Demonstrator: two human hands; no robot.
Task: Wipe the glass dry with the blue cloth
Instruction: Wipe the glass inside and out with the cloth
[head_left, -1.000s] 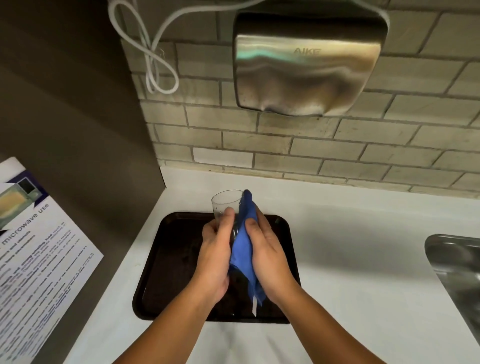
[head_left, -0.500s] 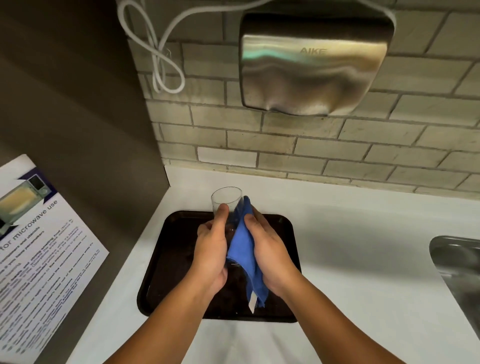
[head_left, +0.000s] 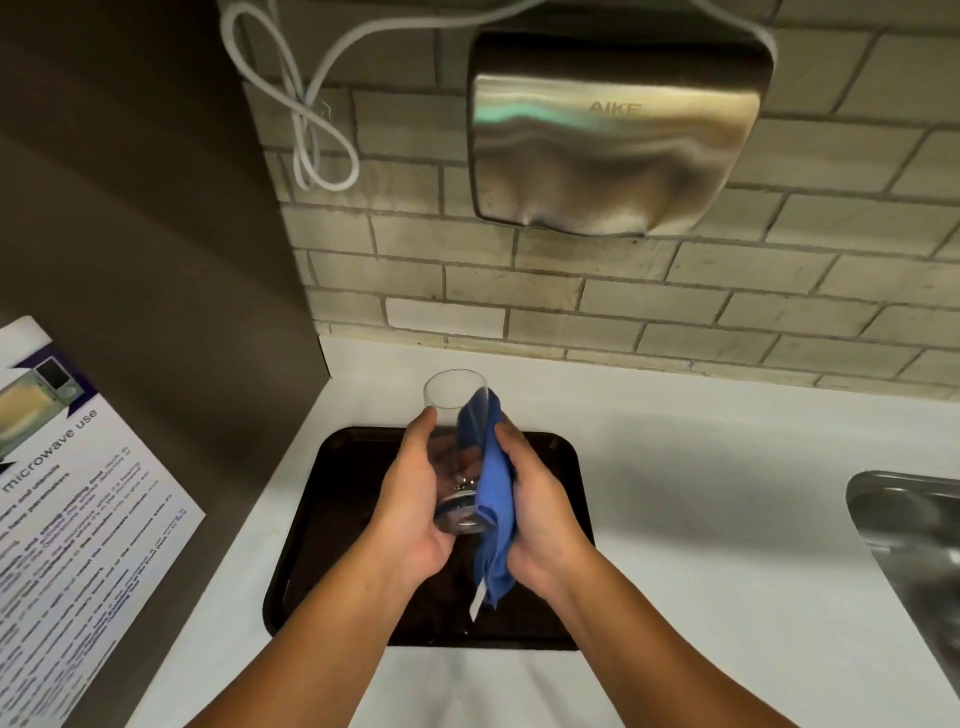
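The left hand (head_left: 415, 499) curled round the glass (head_left: 452, 400), held between both hands above the tray (head_left: 332, 519). The right hand (head_left: 540, 514) squeezed the blue cloth (head_left: 491, 499) against its side. The glass had tipped further than before, so wiping was probably moving on

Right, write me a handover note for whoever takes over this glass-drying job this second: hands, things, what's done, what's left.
The left hand grips the glass round its lower half, tilted with the mouth pointing away, above the dark tray.
The right hand holds the blue cloth against the right side of the glass; a tail of cloth hangs over the tray.
Done: the cloth is on the outer wall.
Left: no cloth is on the inside or the base. How wet the glass is cannot be told. Probably wipe those parts next.
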